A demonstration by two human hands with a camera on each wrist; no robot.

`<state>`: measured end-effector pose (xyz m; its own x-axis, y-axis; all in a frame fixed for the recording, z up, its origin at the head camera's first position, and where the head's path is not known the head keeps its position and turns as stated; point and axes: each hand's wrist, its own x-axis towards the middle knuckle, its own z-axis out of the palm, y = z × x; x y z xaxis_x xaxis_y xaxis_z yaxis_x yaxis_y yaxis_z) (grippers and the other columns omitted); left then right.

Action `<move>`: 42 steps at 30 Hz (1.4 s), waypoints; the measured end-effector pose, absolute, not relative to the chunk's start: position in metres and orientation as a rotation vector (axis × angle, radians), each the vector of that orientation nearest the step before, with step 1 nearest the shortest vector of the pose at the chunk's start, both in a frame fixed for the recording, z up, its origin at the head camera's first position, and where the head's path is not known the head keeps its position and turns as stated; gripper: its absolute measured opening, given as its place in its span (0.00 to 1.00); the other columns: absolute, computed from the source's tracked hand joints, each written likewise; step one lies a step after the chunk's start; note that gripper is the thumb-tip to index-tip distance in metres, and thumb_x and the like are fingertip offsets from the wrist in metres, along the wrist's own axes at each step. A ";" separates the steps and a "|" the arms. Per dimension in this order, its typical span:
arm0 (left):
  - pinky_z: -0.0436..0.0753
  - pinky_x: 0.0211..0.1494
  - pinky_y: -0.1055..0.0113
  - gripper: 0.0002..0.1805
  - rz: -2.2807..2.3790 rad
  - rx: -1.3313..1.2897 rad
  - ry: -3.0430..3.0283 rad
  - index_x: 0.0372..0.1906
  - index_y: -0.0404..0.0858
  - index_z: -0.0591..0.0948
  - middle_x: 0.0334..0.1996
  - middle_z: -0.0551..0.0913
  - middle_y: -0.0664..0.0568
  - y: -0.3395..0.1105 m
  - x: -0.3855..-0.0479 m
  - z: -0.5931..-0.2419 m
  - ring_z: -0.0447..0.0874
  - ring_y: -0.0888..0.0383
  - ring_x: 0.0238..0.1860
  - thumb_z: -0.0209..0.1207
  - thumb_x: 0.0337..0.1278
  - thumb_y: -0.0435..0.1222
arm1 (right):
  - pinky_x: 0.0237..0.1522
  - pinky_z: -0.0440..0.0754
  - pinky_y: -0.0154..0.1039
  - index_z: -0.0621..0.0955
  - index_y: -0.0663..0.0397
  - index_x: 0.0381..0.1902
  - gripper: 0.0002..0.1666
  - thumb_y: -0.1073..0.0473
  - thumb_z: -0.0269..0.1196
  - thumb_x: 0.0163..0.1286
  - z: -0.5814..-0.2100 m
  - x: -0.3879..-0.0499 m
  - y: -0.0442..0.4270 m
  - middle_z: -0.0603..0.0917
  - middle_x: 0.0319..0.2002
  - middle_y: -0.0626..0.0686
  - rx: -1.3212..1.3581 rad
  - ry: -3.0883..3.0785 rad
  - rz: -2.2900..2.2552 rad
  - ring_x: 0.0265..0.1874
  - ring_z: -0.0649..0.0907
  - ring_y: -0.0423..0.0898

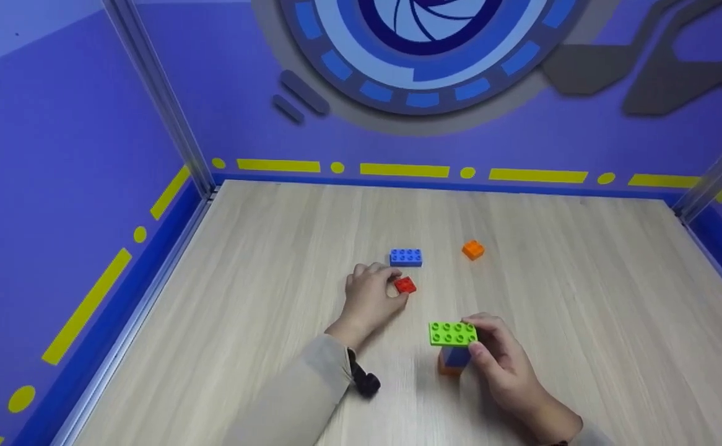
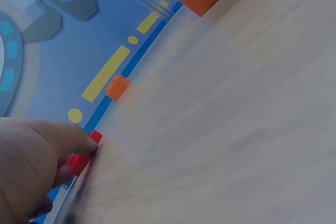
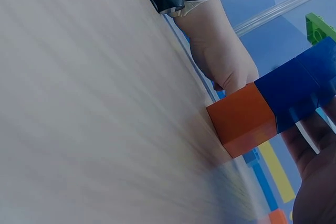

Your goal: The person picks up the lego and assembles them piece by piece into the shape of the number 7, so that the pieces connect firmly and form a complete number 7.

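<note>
My left hand (image 1: 368, 300) pinches a small red brick (image 1: 405, 285) on the table between thumb and fingers; the left wrist view shows the thumb against this red brick (image 2: 80, 163). To the right, my right hand (image 1: 509, 368) grips an upright stack, thumb and fingers at its right side. On top is a flat bright green brick (image 1: 452, 334) with several studs. Beneath it, the right wrist view shows blue bricks (image 3: 291, 90) over an orange brick (image 3: 244, 121) at the bottom, which stands on the table. The far side of the stack is hidden.
Just beyond my left hand lies a blue brick (image 1: 405, 257) with several studs. A small orange brick (image 1: 473, 249) lies further right. The wooden table (image 1: 262, 248) is bounded by printed panels at the back, left and right. A black wrist device (image 1: 366, 381) sits at my left cuff.
</note>
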<state>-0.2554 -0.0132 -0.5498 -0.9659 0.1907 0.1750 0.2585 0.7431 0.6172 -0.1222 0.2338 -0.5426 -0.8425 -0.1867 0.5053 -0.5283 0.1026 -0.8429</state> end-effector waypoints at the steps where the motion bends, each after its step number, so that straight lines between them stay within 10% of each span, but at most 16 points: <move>1: 0.73 0.66 0.48 0.23 -1.016 -0.351 -2.843 0.61 0.45 0.92 0.61 0.91 0.52 -0.014 -0.255 -0.550 0.78 0.46 0.62 0.77 0.64 0.46 | 0.58 0.85 0.29 0.78 0.71 0.67 0.23 0.81 0.55 0.78 -0.543 -0.123 0.234 0.84 0.58 0.53 0.723 -2.107 1.800 0.53 0.85 0.42; 11: 0.69 0.68 0.46 0.16 -1.203 -0.287 -2.732 0.48 0.49 0.87 0.49 0.92 0.57 -0.021 -0.255 -0.552 0.78 0.50 0.61 0.78 0.59 0.48 | 0.58 0.85 0.29 0.76 0.71 0.69 0.23 0.82 0.54 0.79 -0.546 -0.128 0.233 0.84 0.58 0.50 0.759 -2.092 1.833 0.53 0.86 0.40; 33: 0.80 0.61 0.53 0.16 -1.868 -0.588 -2.299 0.54 0.38 0.88 0.50 0.89 0.46 -0.023 -0.236 -0.544 0.84 0.35 0.58 0.74 0.63 0.35 | 0.55 0.87 0.28 0.79 0.71 0.67 0.23 0.81 0.58 0.77 -0.546 -0.121 0.238 0.86 0.56 0.49 0.692 -2.160 1.709 0.51 0.88 0.39; 42: 0.84 0.58 0.58 0.17 -1.936 -0.630 -2.284 0.54 0.35 0.88 0.50 0.92 0.44 -0.025 -0.233 -0.534 0.87 0.56 0.52 0.74 0.64 0.35 | 0.54 0.87 0.28 0.80 0.69 0.67 0.24 0.80 0.58 0.77 -0.543 -0.122 0.236 0.86 0.58 0.46 0.684 -2.167 1.694 0.51 0.88 0.38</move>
